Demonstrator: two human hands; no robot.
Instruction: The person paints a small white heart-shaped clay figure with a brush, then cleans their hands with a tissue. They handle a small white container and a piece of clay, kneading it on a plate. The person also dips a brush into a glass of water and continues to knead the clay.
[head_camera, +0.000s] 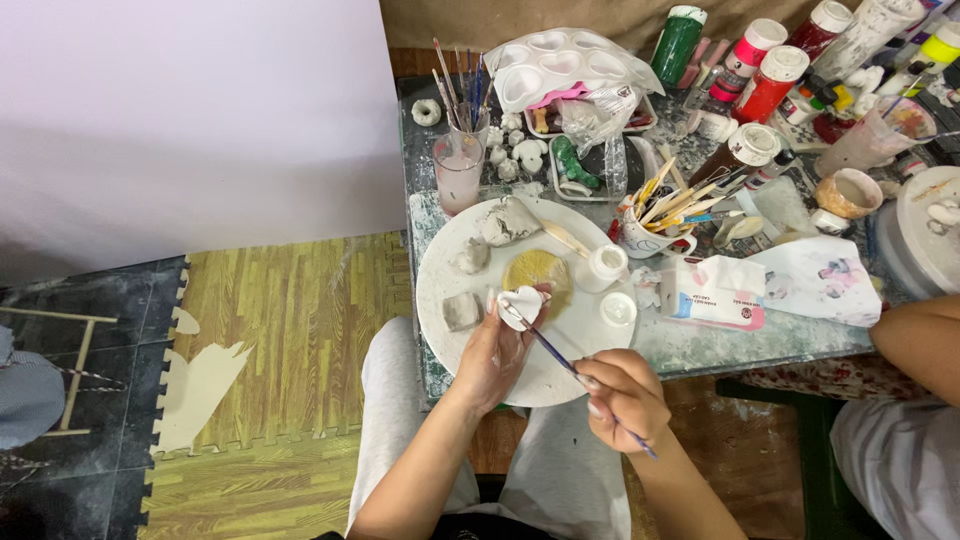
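Over the round board (440, 300), left hand (490, 355) grips half-hidden white figurine (522, 303); right hand (622, 398) pinches brush (560, 355).

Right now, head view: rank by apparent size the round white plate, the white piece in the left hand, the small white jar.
1. round white plate, largest by far.
2. and 3. white piece in the left hand and small white jar: look about alike, and the piece sits nearer the camera, so unranked.

1. White round board (440, 300) with a yellow patch (540, 270).
2. White small figure (521, 303); blue-handled paintbrush (560, 357).
3. Red paint bottles (768, 84); one green bottle (677, 44).
4. Yellow-green wood-grain floor mat (290, 330).
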